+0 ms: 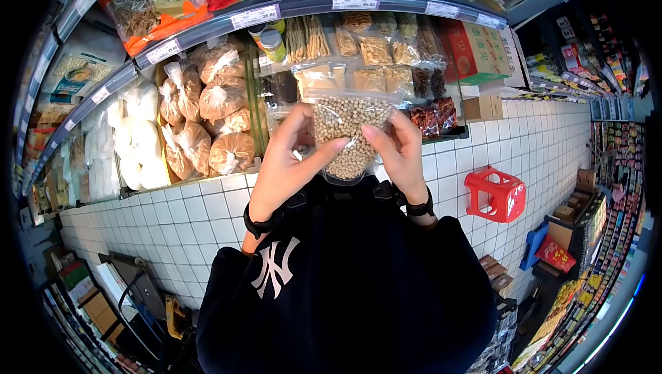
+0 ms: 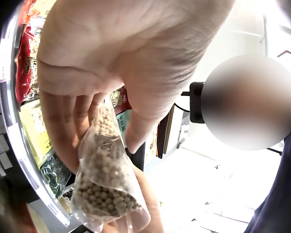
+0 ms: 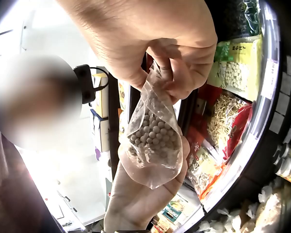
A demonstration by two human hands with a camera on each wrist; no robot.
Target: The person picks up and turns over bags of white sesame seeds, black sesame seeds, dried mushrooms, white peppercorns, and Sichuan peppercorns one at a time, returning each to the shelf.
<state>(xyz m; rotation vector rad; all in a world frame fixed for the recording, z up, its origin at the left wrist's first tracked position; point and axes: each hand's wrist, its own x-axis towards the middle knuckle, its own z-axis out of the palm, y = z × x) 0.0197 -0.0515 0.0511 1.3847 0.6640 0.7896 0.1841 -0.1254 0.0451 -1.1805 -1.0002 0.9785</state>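
Note:
A clear zip bag of small round beige balls is held up in front of the chest in the head view. My left hand grips its left side, thumb across the front. On the other side my right hand pinches the bag, its thumb on the front too. In the left wrist view the bag hangs below the left hand, fingers behind it. The right wrist view shows the bag between the right hand above and the other hand below.
Behind the bag a low display holds packets, tied bags of brown goods and white bags. A shelf edge with price labels curves above. A red stool stands on the tiled floor to the right.

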